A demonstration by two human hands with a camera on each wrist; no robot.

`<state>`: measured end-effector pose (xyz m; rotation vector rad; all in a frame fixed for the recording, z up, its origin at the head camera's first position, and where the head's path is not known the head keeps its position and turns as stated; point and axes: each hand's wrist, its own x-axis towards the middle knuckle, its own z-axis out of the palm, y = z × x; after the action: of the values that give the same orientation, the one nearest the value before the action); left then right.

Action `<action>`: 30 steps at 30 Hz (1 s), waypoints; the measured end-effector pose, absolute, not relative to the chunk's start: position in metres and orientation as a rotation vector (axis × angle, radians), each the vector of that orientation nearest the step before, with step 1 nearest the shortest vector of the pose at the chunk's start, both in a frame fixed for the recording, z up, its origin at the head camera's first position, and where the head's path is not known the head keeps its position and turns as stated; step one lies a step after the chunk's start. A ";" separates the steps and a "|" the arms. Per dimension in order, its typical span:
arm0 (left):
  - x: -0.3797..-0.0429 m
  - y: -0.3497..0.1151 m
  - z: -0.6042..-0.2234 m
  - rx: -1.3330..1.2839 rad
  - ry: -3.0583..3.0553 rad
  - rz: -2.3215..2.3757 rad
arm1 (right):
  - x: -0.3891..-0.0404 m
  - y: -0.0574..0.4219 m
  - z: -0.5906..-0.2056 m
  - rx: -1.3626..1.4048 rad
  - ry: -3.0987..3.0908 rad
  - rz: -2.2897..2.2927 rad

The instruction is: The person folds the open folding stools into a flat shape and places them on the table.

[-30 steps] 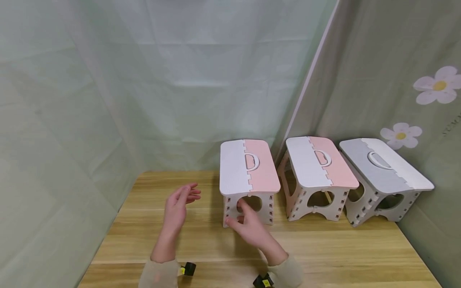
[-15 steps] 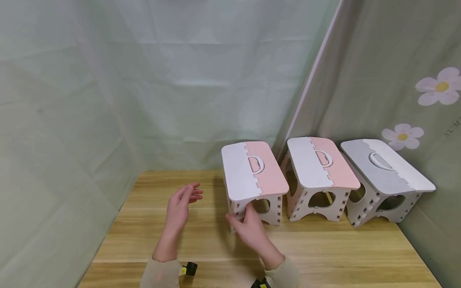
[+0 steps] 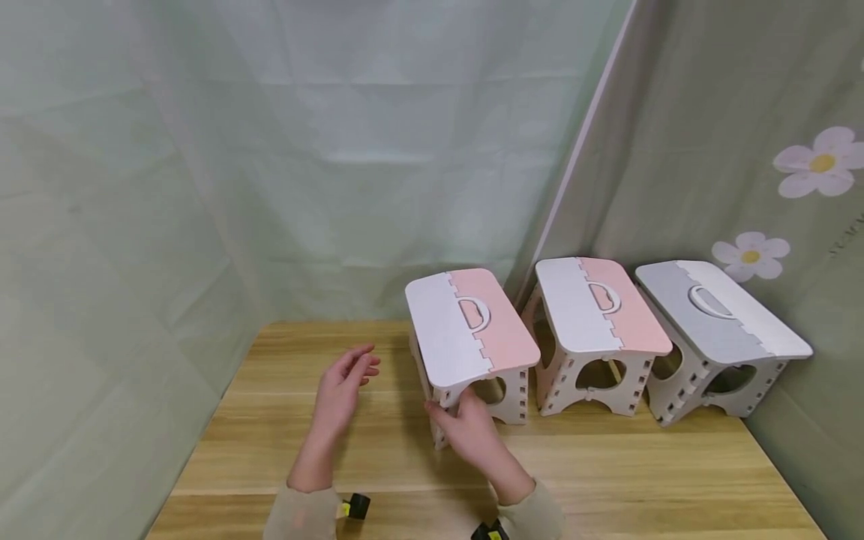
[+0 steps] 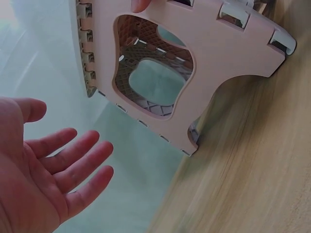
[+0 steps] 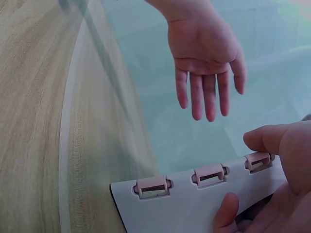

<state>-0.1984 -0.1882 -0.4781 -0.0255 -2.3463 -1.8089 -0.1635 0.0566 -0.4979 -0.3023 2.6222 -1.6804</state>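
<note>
A folding step stool (image 3: 445, 334) with a white and pink top stands unfolded near the table's middle, turned at an angle. My right hand (image 3: 471, 431) grips its near left leg edge, thumb outside and fingers in the end panel's opening. In the right wrist view, the right hand (image 5: 297, 162) holds the white end panel (image 5: 163, 208) beside its pink hinges. To the stool's left, my left hand (image 3: 337, 390) hovers apart from it and holds nothing. Its fingers are spread and relaxed in the left wrist view, facing the stool's pink side panel (image 4: 214, 53).
Right of the held stool stands a second white and pink folding stool (image 3: 594, 307), close to it. Farther right is a grey and white one (image 3: 718, 315). The wooden table (image 3: 236, 442) meets a pale green curtain (image 3: 378, 187) at the back.
My right hand has taken hold of the stool's near left leg edge. The stool has turned, its near end swinging right and towards me. My left hand has barely moved.
</note>
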 end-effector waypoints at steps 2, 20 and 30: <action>-0.198 -0.188 -0.479 -0.013 -2.356 -1.800 | -0.164 0.057 -0.498 -0.303 2.623 -1.658; -0.201 -0.190 -0.483 0.020 -2.407 -1.769 | -0.169 0.076 -0.492 -0.509 2.496 -1.571; -0.205 -0.193 -0.489 0.002 -2.438 -1.760 | -0.177 0.095 -0.490 -0.684 2.365 -1.485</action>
<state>-0.2050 -0.1928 -0.4891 0.0018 -2.4375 -1.7600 -0.1769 0.0952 -0.4904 -0.6838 2.3645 -1.4852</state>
